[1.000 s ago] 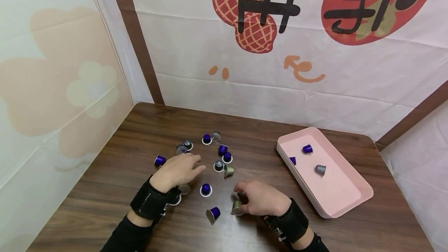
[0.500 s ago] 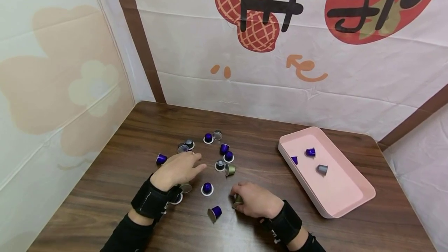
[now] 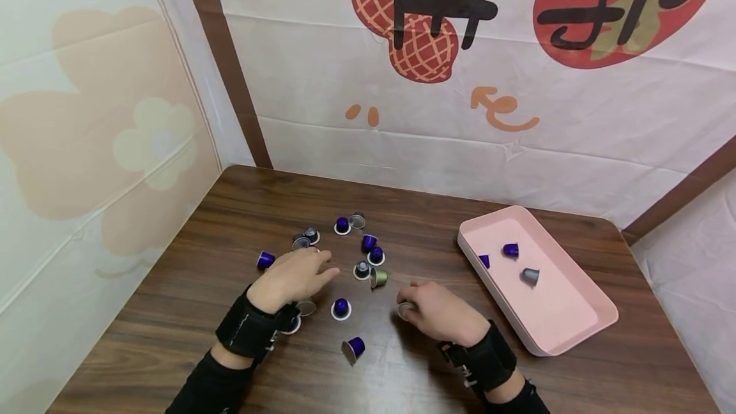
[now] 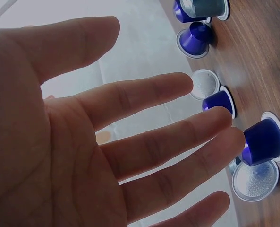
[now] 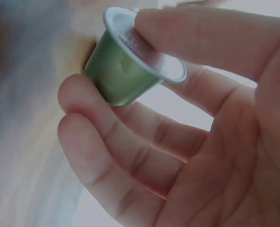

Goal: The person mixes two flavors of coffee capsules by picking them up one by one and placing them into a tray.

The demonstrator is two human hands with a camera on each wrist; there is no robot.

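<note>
A green coffee capsule (image 5: 123, 71) is pinched in my right hand (image 3: 443, 313), the thumb on its foil lid and the fingers under its body. In the head view the hand hovers above the table, left of the pink tray (image 3: 575, 324), and mostly hides the capsule. My left hand (image 3: 292, 280) is spread with straight fingers over the left group of capsules; its palm (image 4: 73, 156) shows no capsule in it. Blue capsules such as one by its fingertips (image 4: 262, 142) lie beyond. Another green capsule (image 3: 378, 278) lies on the table between the hands.
Inside the tray lie two blue capsules, one (image 3: 510, 250) near its middle, and a grey capsule (image 3: 530, 276). Loose on the wooden table (image 3: 218, 363) are a tipped blue capsule (image 3: 353, 349), an upright blue one (image 3: 341, 308) and several others. A printed cloth (image 3: 322, 69) hangs behind.
My right hand has taken hold of the green capsule, lifted it from the table and moved it up and to the right. My left hand has stayed in place.
</note>
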